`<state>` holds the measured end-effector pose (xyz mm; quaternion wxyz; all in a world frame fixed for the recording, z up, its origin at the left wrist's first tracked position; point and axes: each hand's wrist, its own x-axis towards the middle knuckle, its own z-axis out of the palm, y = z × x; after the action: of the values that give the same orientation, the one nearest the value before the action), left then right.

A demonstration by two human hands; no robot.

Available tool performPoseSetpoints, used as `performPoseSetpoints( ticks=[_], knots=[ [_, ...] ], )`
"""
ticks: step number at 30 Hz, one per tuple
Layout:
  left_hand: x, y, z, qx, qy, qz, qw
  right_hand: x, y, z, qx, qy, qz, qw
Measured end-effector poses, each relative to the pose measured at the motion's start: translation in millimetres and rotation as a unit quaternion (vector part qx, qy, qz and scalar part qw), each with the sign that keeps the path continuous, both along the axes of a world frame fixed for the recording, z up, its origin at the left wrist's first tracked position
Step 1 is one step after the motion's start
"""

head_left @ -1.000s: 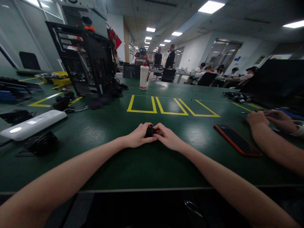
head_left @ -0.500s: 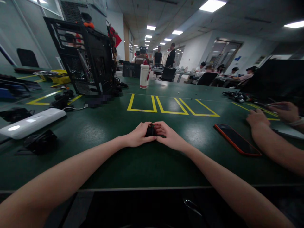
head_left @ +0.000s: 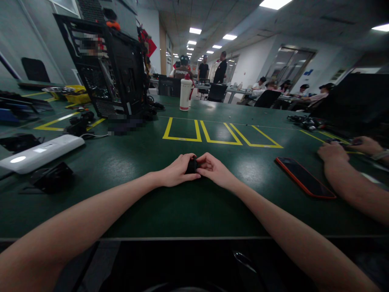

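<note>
Between my hands, just above or on the green table (head_left: 188, 211), is a small dark black object (head_left: 192, 165); its kind does not show. My left hand (head_left: 178, 170) is closed round its left side, thumb below and fingers over the top. On the other side my right hand (head_left: 214, 170) is curled in, with thumb and fingertips closed at the object's right edge. The fingers hide much of it.
A phone in an orange case (head_left: 304, 177) lies to the right, beside a co-worker's hands (head_left: 333, 152). On the left are a white power strip (head_left: 42, 153), a black device (head_left: 51, 177) and an open computer case (head_left: 121, 77). A white bottle (head_left: 184, 95) stands behind yellow tape outlines (head_left: 225, 142).
My right thumb and fingers have closed in on the black object's right edge. My left hand keeps its hold. The co-worker's hands have shifted slightly.
</note>
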<state>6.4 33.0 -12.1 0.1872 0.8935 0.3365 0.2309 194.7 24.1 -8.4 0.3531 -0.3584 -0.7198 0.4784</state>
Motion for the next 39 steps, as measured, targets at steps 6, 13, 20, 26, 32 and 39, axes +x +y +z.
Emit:
performPoseSetpoints(
  ticks=[6,13,20,26,32,39],
  knots=[
    [0.0,-1.4,0.8,0.032,0.008,-0.008,0.999,0.4,-2.1,2.0,0.001,0.027,0.007,1.000],
    [0.4,-7.8,5.6,0.060,0.003,-0.030,0.998,0.7,-3.2,3.9,-0.028,0.061,-0.006,0.998],
    [1.2,-11.5,6.5,0.082,0.014,-0.030,0.996,3.3,-4.5,4.9,-0.121,0.018,0.003,0.993],
    [2.1,-13.7,7.5,0.110,0.017,-0.041,0.993,4.8,-8.0,8.6,-0.036,0.033,0.022,0.999],
    [1.4,-14.6,8.5,0.123,0.021,-0.042,0.991,3.8,-10.4,8.8,-0.081,0.062,0.017,0.995],
    [2.1,-15.2,7.3,0.134,0.026,-0.041,0.990,1.6,-7.9,7.0,-0.144,0.075,-0.013,0.987]
  ],
)
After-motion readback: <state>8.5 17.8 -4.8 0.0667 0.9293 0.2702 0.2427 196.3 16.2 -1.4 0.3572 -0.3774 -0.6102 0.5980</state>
